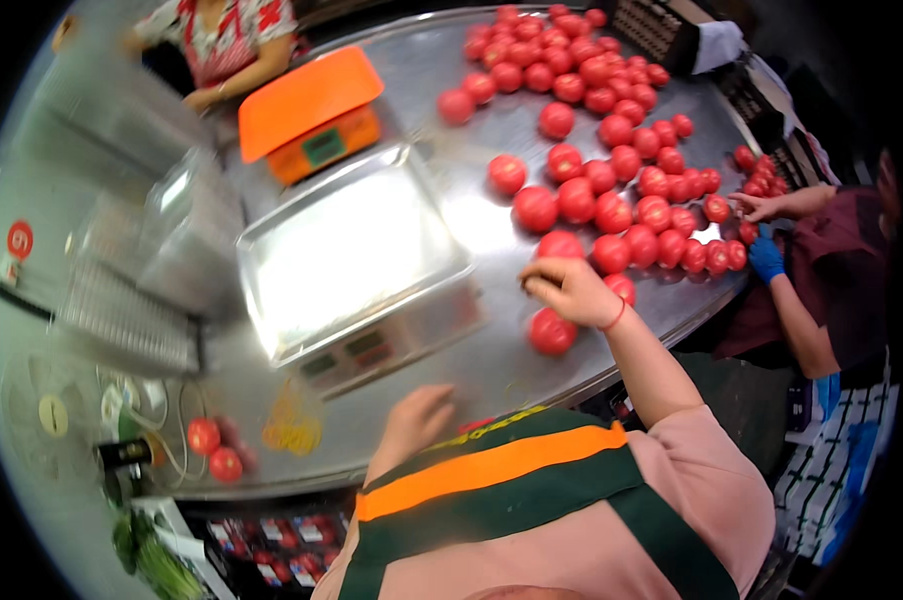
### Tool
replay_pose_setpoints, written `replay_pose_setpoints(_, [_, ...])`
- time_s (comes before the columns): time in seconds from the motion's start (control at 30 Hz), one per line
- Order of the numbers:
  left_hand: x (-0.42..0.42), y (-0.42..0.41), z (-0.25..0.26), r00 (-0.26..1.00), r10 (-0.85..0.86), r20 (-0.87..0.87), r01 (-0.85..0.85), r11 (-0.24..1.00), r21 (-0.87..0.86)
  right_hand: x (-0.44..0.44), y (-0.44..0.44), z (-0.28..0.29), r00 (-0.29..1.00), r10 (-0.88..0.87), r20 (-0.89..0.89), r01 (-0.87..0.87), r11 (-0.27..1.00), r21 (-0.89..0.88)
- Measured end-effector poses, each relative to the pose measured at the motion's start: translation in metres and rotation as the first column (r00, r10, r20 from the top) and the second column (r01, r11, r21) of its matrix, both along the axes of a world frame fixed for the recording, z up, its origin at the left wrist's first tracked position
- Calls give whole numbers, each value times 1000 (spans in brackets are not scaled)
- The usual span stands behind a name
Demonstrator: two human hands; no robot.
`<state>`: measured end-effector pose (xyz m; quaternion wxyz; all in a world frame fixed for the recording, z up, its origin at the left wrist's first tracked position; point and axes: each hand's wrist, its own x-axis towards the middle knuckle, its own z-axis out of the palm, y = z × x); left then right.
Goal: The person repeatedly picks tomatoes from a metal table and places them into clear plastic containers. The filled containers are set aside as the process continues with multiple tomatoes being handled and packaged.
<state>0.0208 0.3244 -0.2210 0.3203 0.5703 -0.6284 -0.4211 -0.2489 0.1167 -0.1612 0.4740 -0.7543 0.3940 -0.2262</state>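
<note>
My right hand (568, 292) is over the steel table, its fingers curled close beside a tomato (551, 331); whether something small is between the fingertips I cannot tell. My left hand (420, 418) rests low in front of the apron, fingers loosely apart and holding nothing. Between the hands and the far side stands a weighing scale with a bare steel tray (358, 251) on top. Many red tomatoes (577, 199) spread over the right half of the steel table (451, 367). Behind the steel tray is a second scale with an orange pan (310, 101).
Stacked clear plastic containers (189, 232) stand at the left. Yellow rubber bands (294, 431) and two tomatoes (204, 436) lie near the front left edge. A co-worker's blue-gloved hand (765, 255) is at the right end; another person (223, 45) stands across the table.
</note>
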Motion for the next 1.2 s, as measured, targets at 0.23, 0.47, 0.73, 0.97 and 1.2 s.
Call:
replay_pose_setpoints(0.23, [-64, -57, 8, 984, 39, -172, 9, 962, 272, -163, -211, -64, 761, -649, -5, 515, 608, -605])
replay_pose_setpoints(0.47, [-99, -89, 31, 986, -24, 167, 0, 990, 140, -161, -333, -67, 375, -696, -612, 480, 711, -514])
replay_pose_setpoints(0.73, [-101, -152, 61, 995, 28, -98, -12, 987, 159, -169, -355, -65, 736, -639, -223, 604, 769, -209])
replay_pose_setpoints(0.97, [-126, -229, 44, 206, 620, -757, 274, 706, 653, -63, -181, 9, 931, 365, 10, -331, 856, -397])
replay_pose_setpoints(1.2, [-28, -189, 58, 402, 465, -789, -525, 823, 218, -87, -166, -66, 814, -208, -542, -272, 688, -673])
